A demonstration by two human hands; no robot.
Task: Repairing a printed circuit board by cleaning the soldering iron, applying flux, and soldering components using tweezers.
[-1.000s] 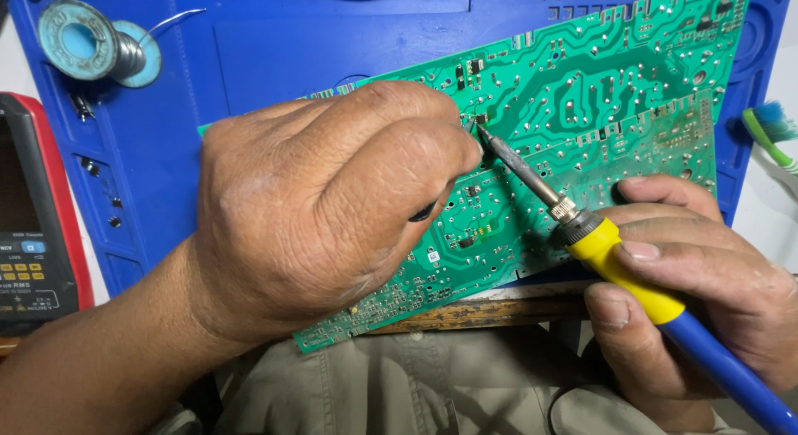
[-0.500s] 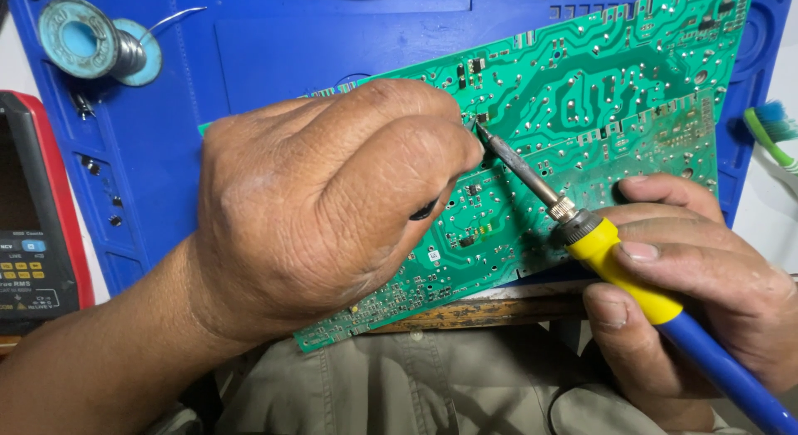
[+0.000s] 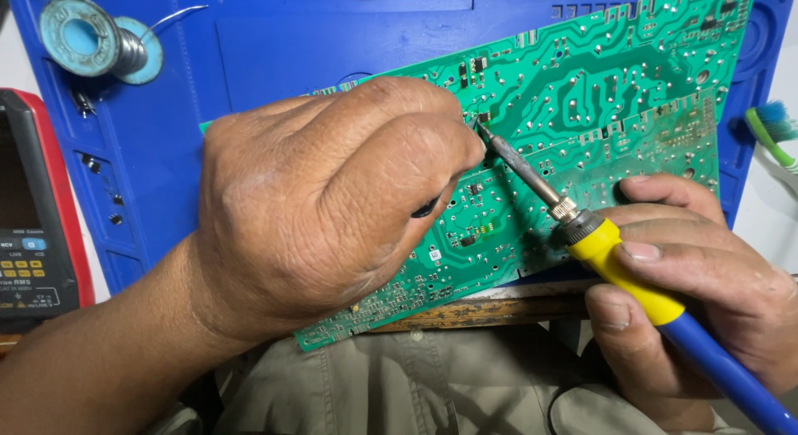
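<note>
A green circuit board point(image 3: 598, 94) lies tilted across a blue work mat point(image 3: 274, 44), solder side up. My left hand point(image 3: 324, 202) rests on the board's left half with its fingers closed around a small dark tool, mostly hidden under the hand. My right hand point(image 3: 698, 294) grips a soldering iron point(image 3: 632, 273) with a yellow collar and blue handle. The iron's metal tip touches the board right beside my left fingertips.
A spool of solder wire point(image 3: 87, 40) sits at the mat's top left. A red-cased multimeter point(image 3: 37, 211) lies at the left edge. A green and blue brush point(image 3: 773, 132) shows at the right. The table's wooden front edge point(image 3: 490, 306) runs under the board.
</note>
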